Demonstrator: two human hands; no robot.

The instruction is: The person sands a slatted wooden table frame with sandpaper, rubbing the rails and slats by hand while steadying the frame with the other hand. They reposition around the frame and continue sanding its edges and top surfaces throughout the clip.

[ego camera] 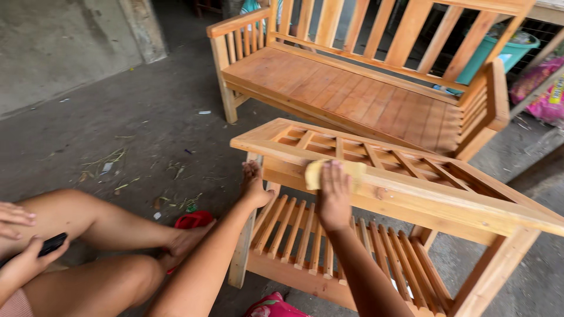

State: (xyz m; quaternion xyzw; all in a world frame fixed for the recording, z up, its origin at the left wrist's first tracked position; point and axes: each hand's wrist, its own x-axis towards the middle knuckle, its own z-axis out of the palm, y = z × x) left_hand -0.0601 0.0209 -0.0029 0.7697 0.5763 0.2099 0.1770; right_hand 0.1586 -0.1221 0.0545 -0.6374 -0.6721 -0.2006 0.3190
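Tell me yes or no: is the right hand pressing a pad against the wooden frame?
Yes, the right hand presses a yellowish pad flat against the wooden frame.

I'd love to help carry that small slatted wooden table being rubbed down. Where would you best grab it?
Probably by the long top rail of the wooden table, from above on the near side, clear of the right hand pressing the yellowish pad. The rail is broad and straight, with open slots behind it for fingers. The left hand steadies the corner leg.

Right hand [335, 196]: I held it palm down, fingers pressed flat, arm extended. Left hand [254, 186]: I kept it braced, fingers curled, arm outstretched.
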